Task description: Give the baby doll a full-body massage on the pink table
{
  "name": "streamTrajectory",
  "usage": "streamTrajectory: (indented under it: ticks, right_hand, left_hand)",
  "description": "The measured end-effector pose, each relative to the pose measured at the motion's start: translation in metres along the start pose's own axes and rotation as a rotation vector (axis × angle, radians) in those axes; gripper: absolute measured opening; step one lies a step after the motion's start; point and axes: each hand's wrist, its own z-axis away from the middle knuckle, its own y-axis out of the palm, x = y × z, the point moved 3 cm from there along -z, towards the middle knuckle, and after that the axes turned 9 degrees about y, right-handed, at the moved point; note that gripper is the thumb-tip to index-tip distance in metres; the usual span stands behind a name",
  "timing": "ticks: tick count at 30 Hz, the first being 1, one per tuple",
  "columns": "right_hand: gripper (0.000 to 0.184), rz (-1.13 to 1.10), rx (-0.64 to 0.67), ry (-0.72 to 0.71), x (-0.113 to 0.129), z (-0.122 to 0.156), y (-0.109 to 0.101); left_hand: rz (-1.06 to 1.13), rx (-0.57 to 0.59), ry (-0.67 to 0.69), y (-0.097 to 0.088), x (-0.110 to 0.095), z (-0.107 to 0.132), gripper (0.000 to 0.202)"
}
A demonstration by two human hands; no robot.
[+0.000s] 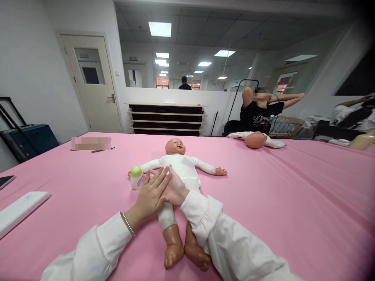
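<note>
A baby doll [183,168] with a white cloth body lies on its back on the pink tablecloth [263,207], head away from me. Above its belly and legs my two hands press together. My left hand [152,193], with a beaded bracelet at the wrist, lies palm down across the other, fingers stretched out. My right hand [175,187] is turned palm up under it, fingers extended and partly covered. I see nothing held between the palms, though the contact area is hidden. Just left of my fingers stands a small white bottle [136,182] with a green cap.
A second doll [256,139] lies at the table's far right. A white box-shaped object [23,208] and a dark-screened device [6,181] are at the left edge. A pen [102,150] lies at the far left. Behind the table a person [259,113] leans back, arms raised.
</note>
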Motion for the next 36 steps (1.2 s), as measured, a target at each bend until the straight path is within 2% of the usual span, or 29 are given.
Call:
streamTrajectory:
  ticks: [3, 5, 7, 9, 12, 15, 18, 21, 23, 25, 28, 31, 34, 36]
  right_hand:
    - [0.075, -0.196, 0.113, 0.063, 0.006, 0.003, 0.003]
    - [0.074, -0.301, 0.134, 0.058, 0.012, 0.004, 0.000]
    - [0.071, -0.299, 0.110, 0.021, 0.020, 0.003, -0.006]
    - [0.059, -0.213, 0.066, -0.053, 0.030, 0.002, -0.016]
    - [0.032, 0.038, -0.095, -0.199, 0.055, 0.000, -0.045]
    - [0.021, 0.337, -0.293, -0.306, 0.087, -0.007, -0.085]
    - [0.015, 0.579, -0.460, -0.460, 0.116, -0.025, -0.123]
    - [0.015, 0.735, -0.634, -0.589, 0.136, -0.051, -0.151]
    - [0.017, 0.761, -0.712, -0.644, 0.142, -0.070, -0.164]
    - [0.017, 0.682, -0.754, -0.668, 0.145, -0.089, -0.176]
    - [0.022, 0.519, -0.776, -0.624, 0.145, -0.114, -0.194]
    - [0.033, 0.416, -0.759, -0.532, 0.139, -0.134, -0.205]
    - [0.038, 0.212, -0.561, -0.374, 0.127, -0.152, -0.207]
    - [0.036, 0.122, -0.414, -0.333, 0.120, -0.159, -0.205]
  left_hand:
    - [0.044, -0.031, -0.015, -0.001, -0.007, 0.001, 0.067]
    - [0.108, -0.036, 0.024, -0.001, -0.014, -0.008, 0.066]
    - [0.177, -0.079, 0.036, 0.000, -0.016, -0.026, 0.062]
    - [0.229, -0.175, -0.045, 0.002, -0.007, -0.051, 0.057]
    - [0.272, -0.299, -0.285, 0.015, 0.025, -0.089, 0.048]
    - [0.261, -0.326, -0.450, 0.036, 0.060, -0.120, 0.042]
    - [0.212, -0.344, -0.508, 0.055, 0.086, -0.146, 0.034]
    - [0.177, -0.343, -0.528, 0.070, 0.102, -0.167, 0.031]
    - [0.169, -0.356, -0.539, 0.078, 0.111, -0.178, 0.030]
    - [0.192, -0.382, -0.562, 0.087, 0.119, -0.185, 0.030]
    - [0.358, -0.413, -0.731, 0.103, 0.138, -0.190, 0.035]
    - [0.500, -0.389, -0.898, 0.119, 0.154, -0.191, 0.048]
    - [0.517, -0.348, -0.915, 0.125, 0.160, -0.192, 0.052]
    - [0.494, -0.333, -0.903, 0.125, 0.158, -0.190, 0.049]
